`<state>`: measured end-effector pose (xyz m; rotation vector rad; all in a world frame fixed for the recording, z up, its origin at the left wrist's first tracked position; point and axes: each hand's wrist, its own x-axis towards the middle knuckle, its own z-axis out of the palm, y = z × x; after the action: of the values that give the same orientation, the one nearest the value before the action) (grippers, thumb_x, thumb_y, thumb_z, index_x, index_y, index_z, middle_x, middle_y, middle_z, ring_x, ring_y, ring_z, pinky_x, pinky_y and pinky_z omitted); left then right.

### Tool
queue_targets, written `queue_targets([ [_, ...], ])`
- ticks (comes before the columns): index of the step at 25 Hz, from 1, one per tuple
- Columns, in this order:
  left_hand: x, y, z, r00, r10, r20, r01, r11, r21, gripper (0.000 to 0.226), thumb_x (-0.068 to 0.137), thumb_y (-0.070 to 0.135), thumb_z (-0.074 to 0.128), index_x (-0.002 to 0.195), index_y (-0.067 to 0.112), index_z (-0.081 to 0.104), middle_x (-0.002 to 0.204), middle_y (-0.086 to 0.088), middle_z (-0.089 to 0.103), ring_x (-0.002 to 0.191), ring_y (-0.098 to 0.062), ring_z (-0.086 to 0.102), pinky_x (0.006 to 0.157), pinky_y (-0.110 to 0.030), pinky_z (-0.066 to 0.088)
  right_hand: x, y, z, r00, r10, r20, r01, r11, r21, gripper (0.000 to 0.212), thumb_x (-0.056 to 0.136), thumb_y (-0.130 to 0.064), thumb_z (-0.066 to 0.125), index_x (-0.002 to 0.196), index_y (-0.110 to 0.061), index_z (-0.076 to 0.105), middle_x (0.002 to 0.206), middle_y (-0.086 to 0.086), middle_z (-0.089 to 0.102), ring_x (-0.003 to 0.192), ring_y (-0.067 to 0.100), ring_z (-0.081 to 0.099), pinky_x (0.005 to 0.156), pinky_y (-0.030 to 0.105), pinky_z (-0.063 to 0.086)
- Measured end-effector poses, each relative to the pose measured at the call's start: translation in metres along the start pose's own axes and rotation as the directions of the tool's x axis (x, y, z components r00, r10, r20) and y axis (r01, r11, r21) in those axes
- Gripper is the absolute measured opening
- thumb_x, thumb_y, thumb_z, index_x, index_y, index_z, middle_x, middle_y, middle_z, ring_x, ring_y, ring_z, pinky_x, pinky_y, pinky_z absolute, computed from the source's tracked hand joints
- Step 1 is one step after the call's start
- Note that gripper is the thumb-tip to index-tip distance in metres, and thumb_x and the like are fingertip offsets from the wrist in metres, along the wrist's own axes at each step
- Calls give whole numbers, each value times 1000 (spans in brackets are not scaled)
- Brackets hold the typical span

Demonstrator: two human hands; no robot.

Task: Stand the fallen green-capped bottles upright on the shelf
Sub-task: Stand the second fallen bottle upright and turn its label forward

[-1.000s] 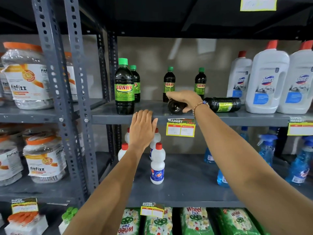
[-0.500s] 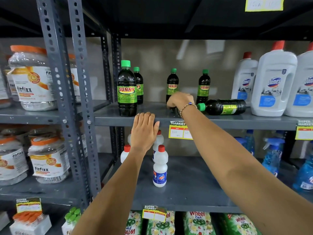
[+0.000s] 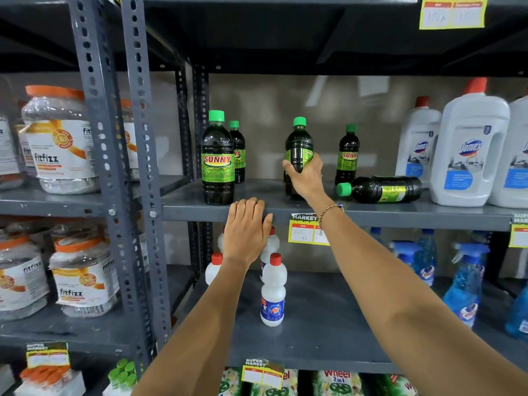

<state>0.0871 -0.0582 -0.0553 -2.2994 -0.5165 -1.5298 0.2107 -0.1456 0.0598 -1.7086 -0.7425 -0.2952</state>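
Both bare forearms reach up and forward from the bottom of the view. The left hand (image 3: 246, 230) lies palm-down with the fingers (image 3: 249, 206) held together and straight, their tips resting over the front lip of the shelf (image 3: 200, 208), the thumb spread slightly to the right. The right arm stretches further, crossing from the lower right, with a beaded bracelet (image 3: 328, 210) around the wrist. The right hand (image 3: 305, 178) is curled around the lower body of a green-capped bottle (image 3: 299, 147), thumb on the left side, the other fingers wrapped round the right, the wrist bent upward
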Motion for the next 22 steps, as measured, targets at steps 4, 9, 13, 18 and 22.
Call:
queue_targets([
  [4, -1, 1, -1, 1000, -8, -14, 8, 1000, -3, 41, 97, 36, 31, 113, 9, 58, 111, -9, 64, 101, -27, 59, 99, -40, 40, 3, 10, -5, 981, 40, 192, -49, 998, 43, 89, 86, -40, 65, 147, -11, 7, 144, 16, 30, 133, 31, 35, 112, 45, 32],
  [9, -1, 2, 1, 999, -12, -50, 11, 1000, -22, 41, 97, 35, 33, 112, 8, 60, 110, -10, 65, 102, -28, 60, 100, -40, 39, 5, 12, -7, 967, 94, 236, -125, 985, 120, 102, 80, -34, 72, 149, -15, -1, 142, 12, 37, 129, 26, 40, 108, 39, 36],
  [13, -2, 2, 2, 998, -9, -65, 8, 1000, -17, 39, 96, 35, 35, 112, 8, 59, 110, -9, 65, 102, -28, 60, 100, -40, 38, 7, 12, -12, 961, 184, 208, -211, 971, 115, 78, 79, -12, 69, 139, -7, 20, 116, 9, 52, 106, 22, 53, 83, 31, 41],
  [18, -2, 2, 2, 998, -4, -67, 4, 1000, -12, 42, 97, 34, 32, 115, 8, 60, 114, -11, 65, 110, -31, 60, 103, -43, 40, 9, 14, -13, 978, 178, 107, -178, 984, -10, 83, 65, -19, 85, 129, -6, 33, 128, 13, 52, 114, 25, 53, 97, 37, 46],
  [22, -3, 3, -2, 998, -9, -56, 9, 1000, -17, 51, 101, 37, 20, 115, 8, 59, 114, -11, 65, 111, -31, 60, 103, -43, 41, 5, 13, -14, 971, 193, 142, -189, 981, -48, 79, 69, -17, 81, 130, -5, 31, 129, 14, 52, 116, 26, 52, 96, 33, 45],
])
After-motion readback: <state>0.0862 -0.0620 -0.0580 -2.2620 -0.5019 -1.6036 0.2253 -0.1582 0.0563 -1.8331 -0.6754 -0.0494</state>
